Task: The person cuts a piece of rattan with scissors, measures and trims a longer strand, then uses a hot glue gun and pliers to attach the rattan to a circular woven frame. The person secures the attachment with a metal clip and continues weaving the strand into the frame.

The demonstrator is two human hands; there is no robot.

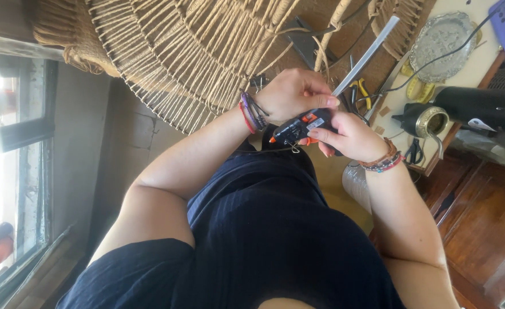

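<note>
A black glue gun (299, 129) with an orange tip and trigger is held over my lap in front of my dark blue top. My right hand (352, 137), with beaded bracelets at the wrist, is wrapped around its grip. My left hand (292, 91), with purple and red wrist bands, pinches a long translucent glue stick (368, 52) at the back of the gun. The stick slants up and to the right, away from the gun.
A large woven wicker piece (195, 51) lies just beyond my hands. A light tabletop (464, 71) at the right carries an ornate silver tray (441, 37), yellow-handled pliers (361, 90), scissors (415, 151), a black cylindrical device (487, 109) and a cable. A window (12, 171) is at the left.
</note>
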